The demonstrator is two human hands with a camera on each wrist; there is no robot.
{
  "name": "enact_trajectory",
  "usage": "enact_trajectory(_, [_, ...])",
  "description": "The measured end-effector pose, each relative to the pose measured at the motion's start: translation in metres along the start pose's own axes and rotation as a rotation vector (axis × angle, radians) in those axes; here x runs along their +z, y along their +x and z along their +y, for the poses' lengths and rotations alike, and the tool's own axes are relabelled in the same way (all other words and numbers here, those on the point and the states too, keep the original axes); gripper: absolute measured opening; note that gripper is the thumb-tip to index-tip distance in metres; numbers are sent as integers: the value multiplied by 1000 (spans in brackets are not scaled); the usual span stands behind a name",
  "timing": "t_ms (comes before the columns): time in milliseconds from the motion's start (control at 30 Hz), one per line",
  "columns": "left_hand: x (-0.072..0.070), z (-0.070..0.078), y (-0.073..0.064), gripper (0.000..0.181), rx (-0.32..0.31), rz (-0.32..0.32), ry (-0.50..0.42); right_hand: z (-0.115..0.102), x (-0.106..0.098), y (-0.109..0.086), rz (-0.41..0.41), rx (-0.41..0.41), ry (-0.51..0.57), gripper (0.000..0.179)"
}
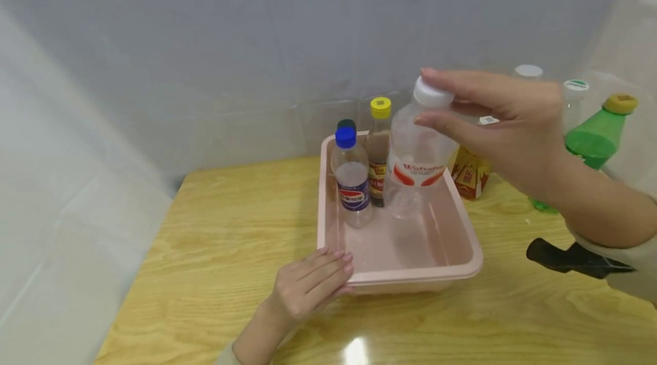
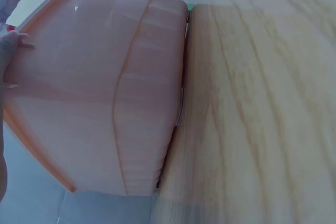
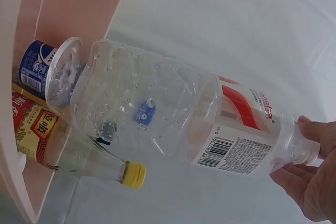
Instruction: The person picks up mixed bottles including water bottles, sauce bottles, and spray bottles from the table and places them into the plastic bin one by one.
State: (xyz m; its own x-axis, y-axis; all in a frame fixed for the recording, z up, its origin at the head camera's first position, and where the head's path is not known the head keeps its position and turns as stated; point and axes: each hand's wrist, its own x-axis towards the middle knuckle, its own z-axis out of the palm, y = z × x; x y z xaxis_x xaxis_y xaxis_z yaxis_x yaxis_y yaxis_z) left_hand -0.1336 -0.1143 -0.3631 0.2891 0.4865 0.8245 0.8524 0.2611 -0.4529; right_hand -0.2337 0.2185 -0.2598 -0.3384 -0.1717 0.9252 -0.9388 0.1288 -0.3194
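By its white cap, my right hand (image 1: 513, 120) holds a large clear plastic bottle (image 1: 418, 148) with a red-and-white label. It stands upright over the pink basin (image 1: 410, 277), its base down between the basin walls. My left hand (image 1: 310, 285) grips the basin's near left corner, fingers over the rim and thumb against the outside. Inside the basin, a cola bottle (image 1: 353, 197) with a blue cap stands beside a sauce bottle (image 3: 86, 153) with a yellow cap. A dark green cap (image 1: 346, 124) shows behind the blue one; the rest of that bottle is hidden.
Right of the basin stand a green bottle (image 1: 592, 142) with a gold cap, a red-and-yellow carton (image 1: 469, 174) and clear bottles with white caps (image 1: 575, 85), partly behind my right hand. A black object (image 1: 554, 255) juts from the right sleeve. Pale sheeting (image 1: 231, 68) backs the wooden table (image 1: 231, 228).
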Motion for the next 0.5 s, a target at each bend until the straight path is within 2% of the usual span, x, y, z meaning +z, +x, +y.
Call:
enact_trajectory(67, [0, 0, 0, 20, 1, 6, 6, -64, 32, 24, 8, -11, -38, 35])
enact_trajectory(100, [1, 0, 1, 20, 0, 8, 8, -86, 44, 34, 8, -14, -59, 33])
enact_trajectory(167, [1, 0, 1, 20, 0, 10, 11, -99, 53, 38, -4, -21, -126, 34])
enact_trajectory(233, [1, 0, 1, 20, 1, 12, 11, -103, 60, 41, -7, -32, -115, 34])
enact_trajectory(333, [1, 0, 0, 20, -3, 9, 4, -96, 65, 40, -2, -72, -102, 32])
enact_trajectory(500, [0, 1, 0, 20, -1, 8, -1, -95, 77, 38, -51, -88, -45, 33])
